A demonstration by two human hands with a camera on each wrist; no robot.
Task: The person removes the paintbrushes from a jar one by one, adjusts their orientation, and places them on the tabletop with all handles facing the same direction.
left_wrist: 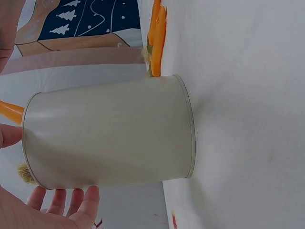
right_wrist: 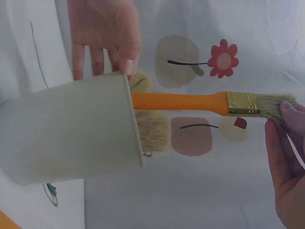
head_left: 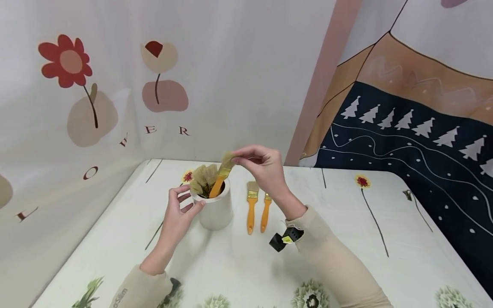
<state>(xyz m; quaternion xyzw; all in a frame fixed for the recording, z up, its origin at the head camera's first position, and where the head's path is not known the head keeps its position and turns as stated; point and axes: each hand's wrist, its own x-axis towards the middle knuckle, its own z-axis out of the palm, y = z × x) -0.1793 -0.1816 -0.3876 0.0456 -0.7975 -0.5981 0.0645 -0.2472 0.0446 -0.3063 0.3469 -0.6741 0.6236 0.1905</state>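
A white cylindrical can (head_left: 217, 216) stands upright at the middle left of the table. My left hand (head_left: 177, 220) grips it near the rim, with the thumb at the rim in front and the fingers along the left side. By its bristles, my right hand (head_left: 265, 171) pinches a paintbrush (right_wrist: 186, 101) with an orange handle and a brass-coloured ferrule. The handle points down into the can's mouth, its lower end hidden inside. Other brushes' pale bristles (head_left: 203, 179) stick up from the can, beside the held brush.
Two more orange-handled paintbrushes, a wider one (head_left: 251, 209) and a narrower one (head_left: 265, 214), lie side by side right of the can, bristles away from me. A flower-printed white cloth (head_left: 246, 269) covers the table. Printed curtains (head_left: 239, 77) hang behind it.
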